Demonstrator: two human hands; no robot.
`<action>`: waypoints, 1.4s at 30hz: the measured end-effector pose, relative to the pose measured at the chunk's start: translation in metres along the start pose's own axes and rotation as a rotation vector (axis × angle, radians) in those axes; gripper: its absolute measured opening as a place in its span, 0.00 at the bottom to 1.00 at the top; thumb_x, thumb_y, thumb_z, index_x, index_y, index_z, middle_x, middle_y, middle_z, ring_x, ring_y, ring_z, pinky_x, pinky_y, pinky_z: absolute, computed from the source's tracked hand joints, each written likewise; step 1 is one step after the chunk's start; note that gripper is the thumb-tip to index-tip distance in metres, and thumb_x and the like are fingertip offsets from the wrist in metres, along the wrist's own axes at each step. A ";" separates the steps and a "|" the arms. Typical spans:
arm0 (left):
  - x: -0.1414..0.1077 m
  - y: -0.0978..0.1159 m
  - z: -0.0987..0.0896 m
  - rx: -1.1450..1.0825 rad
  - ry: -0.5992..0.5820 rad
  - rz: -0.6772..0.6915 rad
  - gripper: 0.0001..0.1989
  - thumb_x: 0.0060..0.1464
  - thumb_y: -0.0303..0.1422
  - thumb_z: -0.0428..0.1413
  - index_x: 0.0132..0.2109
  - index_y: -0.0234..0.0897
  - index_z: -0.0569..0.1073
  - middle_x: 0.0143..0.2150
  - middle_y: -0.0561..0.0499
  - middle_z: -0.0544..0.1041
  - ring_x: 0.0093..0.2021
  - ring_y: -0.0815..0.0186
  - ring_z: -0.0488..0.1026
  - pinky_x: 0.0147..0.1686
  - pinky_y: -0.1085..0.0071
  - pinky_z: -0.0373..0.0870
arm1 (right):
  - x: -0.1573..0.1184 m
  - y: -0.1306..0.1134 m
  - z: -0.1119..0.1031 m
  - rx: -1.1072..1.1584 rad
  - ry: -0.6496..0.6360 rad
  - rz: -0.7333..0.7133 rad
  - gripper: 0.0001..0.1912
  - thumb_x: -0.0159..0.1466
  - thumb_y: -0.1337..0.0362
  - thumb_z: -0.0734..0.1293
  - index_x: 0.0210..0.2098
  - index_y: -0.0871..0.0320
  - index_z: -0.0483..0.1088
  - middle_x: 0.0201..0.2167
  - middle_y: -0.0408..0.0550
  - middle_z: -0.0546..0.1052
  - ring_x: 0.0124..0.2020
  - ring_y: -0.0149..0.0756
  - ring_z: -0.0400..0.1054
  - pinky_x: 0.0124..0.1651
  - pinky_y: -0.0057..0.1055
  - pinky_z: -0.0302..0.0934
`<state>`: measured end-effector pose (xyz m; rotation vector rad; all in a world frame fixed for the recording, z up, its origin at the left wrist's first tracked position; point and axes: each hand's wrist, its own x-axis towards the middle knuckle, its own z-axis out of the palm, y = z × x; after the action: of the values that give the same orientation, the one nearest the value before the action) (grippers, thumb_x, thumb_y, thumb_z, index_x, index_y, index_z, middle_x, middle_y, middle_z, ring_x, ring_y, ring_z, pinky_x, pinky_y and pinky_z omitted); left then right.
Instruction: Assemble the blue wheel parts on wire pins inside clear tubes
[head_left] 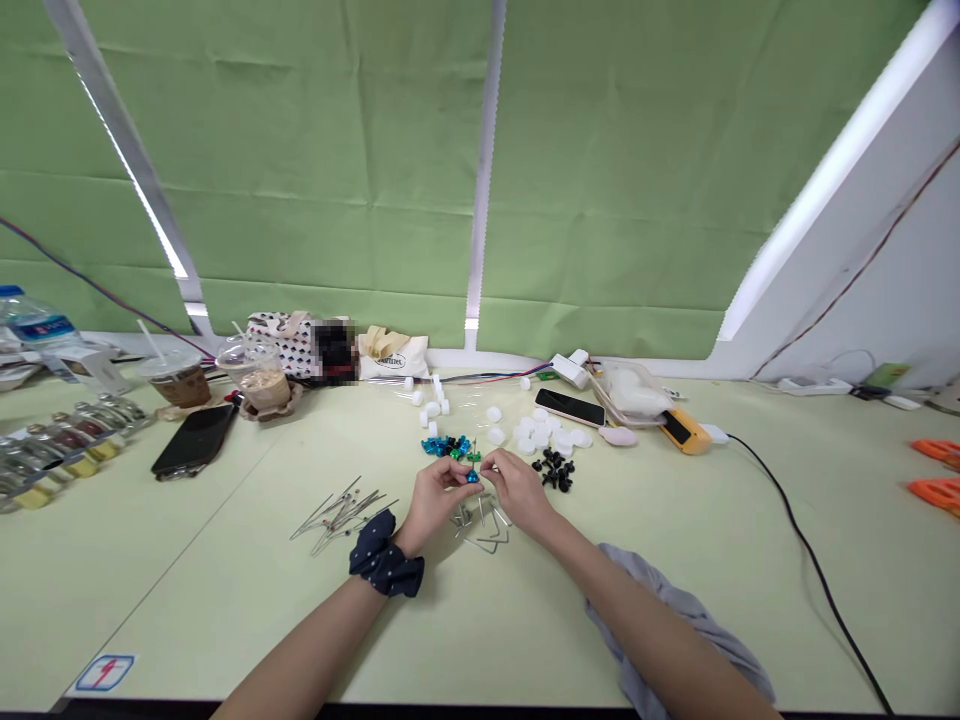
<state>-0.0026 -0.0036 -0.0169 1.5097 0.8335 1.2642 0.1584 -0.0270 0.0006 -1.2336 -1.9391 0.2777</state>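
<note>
My left hand [437,497] pinches a small shiny blue piece [472,477] between thumb and fingertips. A thin metal rod [474,452] stands up from that piece. Close beside it, my right hand [519,488] has its thumb and fingertips pressed together; what they hold, if anything, is too small to make out. Just beyond my fingers lies a pile of blue pieces [444,446] with a few green ones. Bent metal L-shaped keys [487,543] lie under and between my hands. Black knob-like pieces [553,468] sit right of my right hand.
Long thin metal rods [341,515] are scattered to the left. White round caps [536,432] lie behind my hands, near a phone [570,407]. Another phone [193,440] and drink cups [266,388] stand left. A yellow device [685,432] and black cable [795,540] are right.
</note>
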 end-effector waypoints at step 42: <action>0.000 0.010 0.002 0.028 -0.012 -0.016 0.14 0.35 0.34 0.65 0.27 0.34 0.67 0.27 0.53 0.70 0.27 0.69 0.69 0.32 0.69 0.70 | 0.000 0.002 0.001 -0.204 0.052 0.031 0.15 0.66 0.64 0.53 0.25 0.58 0.62 0.33 0.46 0.66 0.27 0.28 0.60 0.30 0.25 0.52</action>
<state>-0.0013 -0.0073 -0.0070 1.5278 0.8570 1.2351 0.1589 -0.0260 -0.0009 -1.3896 -1.9413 0.0635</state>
